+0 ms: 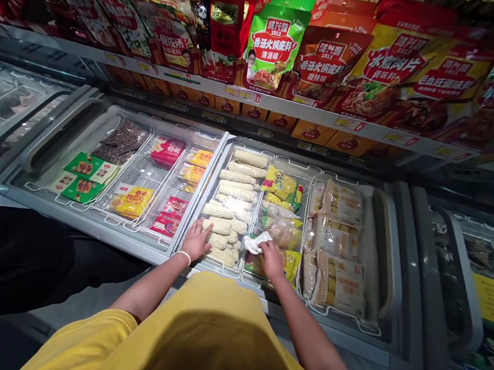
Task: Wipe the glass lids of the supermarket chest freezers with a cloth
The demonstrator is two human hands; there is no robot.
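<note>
"Where was the white cloth (257, 242)?"

"In the right hand (270, 259), low against the glass lid (375, 233) of the freezer (413, 329), roughly over the line where the corn cobs (236, 194) met the yellow packets (282, 185). Those lay beneath, seen through the glass."

"And how were the fingers set?"

"On the right they were closed on the cloth, bunching it so that part stuck out ahead of them. How tightly they squeezed, I couldn't tell. The left hand (197, 239) lay palm down near the lid's front edge, over the cobs, its fingers spread and holding nothing that I could see."

"So which step did you take it for?"

"Wiping the glass, I'd judge: cloth in one hand, the other probably bracing. A single view couldn't show whether the cloth was being rubbed along or just pressed there."

"What did the next move call for?"

"To my mind, the cloth kept flat to the surface, with light, even pressure and enough reach to cover the far side. The left hand needed to stay clear of the cloth's path, and steady, in case the lid could slide."
</note>
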